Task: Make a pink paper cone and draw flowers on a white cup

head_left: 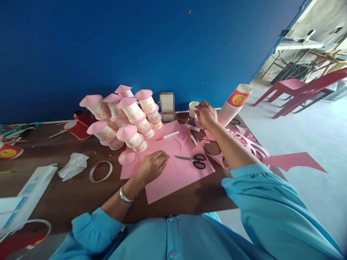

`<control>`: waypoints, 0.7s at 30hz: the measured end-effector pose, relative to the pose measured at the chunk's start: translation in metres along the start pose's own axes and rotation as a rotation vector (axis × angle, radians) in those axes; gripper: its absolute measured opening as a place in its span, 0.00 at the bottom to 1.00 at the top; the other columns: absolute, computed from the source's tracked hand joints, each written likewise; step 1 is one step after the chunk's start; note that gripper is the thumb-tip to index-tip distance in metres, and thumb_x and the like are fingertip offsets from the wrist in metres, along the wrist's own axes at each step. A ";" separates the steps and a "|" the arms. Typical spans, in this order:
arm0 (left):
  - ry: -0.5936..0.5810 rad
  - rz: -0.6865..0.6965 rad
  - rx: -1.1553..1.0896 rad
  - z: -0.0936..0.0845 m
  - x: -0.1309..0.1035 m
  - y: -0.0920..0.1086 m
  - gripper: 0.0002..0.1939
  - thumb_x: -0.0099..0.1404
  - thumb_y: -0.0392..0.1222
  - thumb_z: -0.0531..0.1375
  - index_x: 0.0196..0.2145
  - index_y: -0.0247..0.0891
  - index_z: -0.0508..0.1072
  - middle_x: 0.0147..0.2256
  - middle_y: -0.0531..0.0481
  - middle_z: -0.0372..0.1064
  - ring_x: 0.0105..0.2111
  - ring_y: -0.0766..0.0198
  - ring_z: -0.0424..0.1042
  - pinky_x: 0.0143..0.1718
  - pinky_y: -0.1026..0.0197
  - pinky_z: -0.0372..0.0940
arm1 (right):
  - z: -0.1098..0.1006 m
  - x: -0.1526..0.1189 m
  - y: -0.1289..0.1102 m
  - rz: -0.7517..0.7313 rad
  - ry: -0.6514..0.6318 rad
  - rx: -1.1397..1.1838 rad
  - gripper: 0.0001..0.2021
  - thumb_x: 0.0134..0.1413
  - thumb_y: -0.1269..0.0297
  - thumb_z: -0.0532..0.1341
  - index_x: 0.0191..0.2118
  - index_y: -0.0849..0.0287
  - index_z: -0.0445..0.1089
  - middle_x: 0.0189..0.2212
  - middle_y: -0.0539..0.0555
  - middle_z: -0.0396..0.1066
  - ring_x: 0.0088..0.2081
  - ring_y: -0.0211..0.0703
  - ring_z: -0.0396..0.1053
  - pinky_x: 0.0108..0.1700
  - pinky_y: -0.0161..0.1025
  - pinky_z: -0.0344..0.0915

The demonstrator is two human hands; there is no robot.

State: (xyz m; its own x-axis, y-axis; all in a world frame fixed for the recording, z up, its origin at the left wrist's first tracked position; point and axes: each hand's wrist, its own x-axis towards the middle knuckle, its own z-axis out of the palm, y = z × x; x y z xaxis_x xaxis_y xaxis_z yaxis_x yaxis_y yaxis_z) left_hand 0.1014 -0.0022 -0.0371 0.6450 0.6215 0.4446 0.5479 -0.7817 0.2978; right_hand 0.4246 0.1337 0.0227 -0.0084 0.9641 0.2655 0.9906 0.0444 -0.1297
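Over the left part of the pink paper (168, 180) is my left hand (154, 166), its fingers curled together; whatever they might hold is hidden. My right hand (206, 113) reaches to the back right, its bent fingers at the rim of a small white cup (193, 109); its grip is unclear. Black-handled scissors (193, 159) lie on the paper between my hands. Behind them are an orange-tipped marker (168, 135) and another marker (193, 138). Several decorated paper cups with pink cone tops (128, 133) stand stacked at the back left of the paper.
Tall stacked cups (235, 104) lean beside my right forearm, near pink paper scraps (251, 148). A tape ring (101, 171), crumpled white plastic (73, 166) and red cups (77, 129) lie left. A blue wall (135, 47) rises behind the table (73, 202).
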 end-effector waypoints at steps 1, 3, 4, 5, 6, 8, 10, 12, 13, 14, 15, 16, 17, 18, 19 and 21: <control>0.042 -0.016 -0.034 -0.002 0.003 0.003 0.08 0.74 0.33 0.59 0.44 0.37 0.79 0.40 0.45 0.81 0.39 0.59 0.82 0.36 0.59 0.78 | -0.001 0.009 0.000 0.001 -0.022 -0.005 0.16 0.70 0.66 0.57 0.54 0.59 0.79 0.57 0.66 0.74 0.58 0.63 0.69 0.49 0.48 0.67; 0.099 -0.057 -0.119 -0.006 0.013 0.008 0.08 0.74 0.34 0.60 0.46 0.38 0.79 0.41 0.45 0.81 0.37 0.61 0.81 0.33 0.62 0.77 | -0.003 0.023 -0.002 0.012 -0.064 -0.016 0.14 0.68 0.68 0.58 0.51 0.63 0.79 0.55 0.68 0.75 0.58 0.64 0.69 0.51 0.49 0.66; 0.113 -0.084 -0.166 -0.007 0.020 0.010 0.08 0.73 0.34 0.61 0.47 0.37 0.79 0.41 0.45 0.81 0.36 0.62 0.81 0.32 0.62 0.76 | -0.003 0.028 -0.003 0.024 -0.082 -0.021 0.14 0.67 0.70 0.58 0.50 0.65 0.79 0.54 0.69 0.76 0.57 0.64 0.70 0.52 0.49 0.66; 0.113 -0.107 -0.208 -0.008 0.027 0.011 0.08 0.72 0.34 0.61 0.47 0.37 0.79 0.41 0.45 0.81 0.35 0.62 0.80 0.32 0.62 0.76 | -0.004 0.032 -0.005 0.040 -0.097 -0.027 0.14 0.67 0.72 0.57 0.50 0.67 0.79 0.52 0.71 0.76 0.56 0.64 0.70 0.52 0.50 0.66; 0.117 -0.136 -0.243 -0.007 0.036 0.012 0.08 0.72 0.35 0.62 0.47 0.38 0.79 0.42 0.45 0.81 0.34 0.63 0.79 0.32 0.62 0.76 | -0.005 0.035 -0.006 0.057 -0.107 -0.032 0.15 0.66 0.72 0.56 0.51 0.69 0.78 0.51 0.72 0.77 0.55 0.64 0.71 0.52 0.50 0.65; 0.105 -0.226 -0.340 -0.002 0.056 0.010 0.10 0.70 0.36 0.63 0.49 0.39 0.78 0.44 0.45 0.81 0.34 0.64 0.79 0.35 0.61 0.77 | -0.007 0.036 -0.008 0.079 -0.115 -0.039 0.17 0.67 0.72 0.55 0.53 0.70 0.77 0.52 0.74 0.77 0.53 0.63 0.72 0.50 0.49 0.65; 0.130 -0.343 -0.419 0.010 0.081 0.005 0.16 0.68 0.37 0.67 0.53 0.39 0.76 0.49 0.44 0.80 0.35 0.62 0.81 0.38 0.58 0.78 | -0.011 0.032 -0.010 0.073 -0.114 -0.042 0.18 0.69 0.68 0.54 0.55 0.68 0.76 0.54 0.73 0.76 0.52 0.62 0.73 0.48 0.47 0.65; 0.152 -0.392 -0.422 0.027 0.112 -0.002 0.24 0.68 0.40 0.67 0.60 0.37 0.71 0.57 0.38 0.77 0.39 0.59 0.82 0.45 0.53 0.79 | -0.015 0.025 -0.015 0.039 -0.117 -0.042 0.18 0.71 0.65 0.54 0.55 0.64 0.77 0.56 0.70 0.76 0.52 0.60 0.74 0.46 0.45 0.65; 0.145 -0.433 -0.408 0.036 0.129 -0.005 0.30 0.66 0.40 0.69 0.63 0.36 0.68 0.61 0.34 0.74 0.41 0.57 0.83 0.49 0.50 0.78 | -0.017 0.020 -0.018 0.016 -0.122 -0.041 0.17 0.71 0.64 0.54 0.53 0.62 0.78 0.57 0.68 0.76 0.51 0.59 0.74 0.46 0.45 0.65; 0.149 -0.484 -0.374 0.046 0.146 -0.008 0.36 0.63 0.40 0.72 0.65 0.34 0.65 0.63 0.31 0.71 0.45 0.52 0.82 0.52 0.48 0.77 | -0.019 0.016 -0.022 -0.007 -0.127 -0.041 0.17 0.71 0.64 0.54 0.52 0.61 0.79 0.58 0.66 0.77 0.50 0.58 0.75 0.45 0.44 0.65; 0.174 -0.531 -0.327 0.054 0.163 -0.011 0.40 0.61 0.39 0.73 0.66 0.32 0.64 0.62 0.28 0.71 0.52 0.47 0.80 0.55 0.47 0.75 | -0.021 0.012 -0.026 -0.031 -0.131 -0.040 0.16 0.71 0.65 0.55 0.50 0.60 0.80 0.57 0.65 0.77 0.49 0.57 0.75 0.45 0.43 0.65; 0.189 -0.541 -0.314 0.062 0.179 -0.013 0.42 0.59 0.37 0.74 0.67 0.31 0.63 0.63 0.26 0.70 0.58 0.42 0.77 0.59 0.46 0.73 | -0.022 0.008 -0.030 -0.054 -0.133 -0.040 0.15 0.70 0.66 0.55 0.48 0.59 0.81 0.57 0.63 0.78 0.49 0.56 0.75 0.44 0.43 0.64; 0.197 -0.545 -0.312 0.069 0.193 -0.015 0.42 0.60 0.36 0.73 0.67 0.31 0.62 0.63 0.26 0.70 0.62 0.41 0.74 0.61 0.45 0.71 | -0.023 0.005 -0.033 -0.076 -0.133 -0.039 0.14 0.69 0.67 0.56 0.46 0.58 0.81 0.56 0.62 0.78 0.48 0.54 0.75 0.44 0.42 0.64; 0.197 -0.547 -0.314 0.074 0.205 -0.017 0.39 0.61 0.36 0.72 0.66 0.32 0.63 0.61 0.28 0.72 0.62 0.41 0.74 0.61 0.45 0.70 | -0.024 0.002 -0.036 -0.095 -0.132 -0.039 0.13 0.68 0.69 0.57 0.44 0.58 0.82 0.55 0.62 0.79 0.47 0.53 0.75 0.43 0.41 0.64; 0.191 -0.550 -0.317 0.078 0.215 -0.018 0.34 0.64 0.37 0.70 0.64 0.33 0.64 0.58 0.30 0.75 0.59 0.42 0.76 0.59 0.45 0.71 | -0.024 0.000 -0.037 -0.112 -0.127 -0.038 0.13 0.67 0.70 0.58 0.41 0.58 0.82 0.53 0.61 0.80 0.46 0.52 0.76 0.43 0.41 0.64; 0.183 -0.569 -0.320 0.084 0.228 -0.022 0.23 0.68 0.38 0.66 0.59 0.36 0.69 0.52 0.34 0.78 0.53 0.44 0.79 0.53 0.46 0.73 | -0.025 -0.004 -0.037 -0.131 -0.105 -0.034 0.11 0.64 0.73 0.60 0.38 0.58 0.81 0.50 0.61 0.80 0.45 0.52 0.76 0.42 0.40 0.64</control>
State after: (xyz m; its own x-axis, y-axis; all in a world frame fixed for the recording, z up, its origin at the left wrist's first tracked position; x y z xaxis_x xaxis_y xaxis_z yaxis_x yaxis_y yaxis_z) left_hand 0.2809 0.1611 -0.0133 0.1868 0.9441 0.2717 0.5726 -0.3294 0.7508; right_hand 0.3912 0.1212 0.0505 -0.1498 0.9727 0.1770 0.9841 0.1639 -0.0679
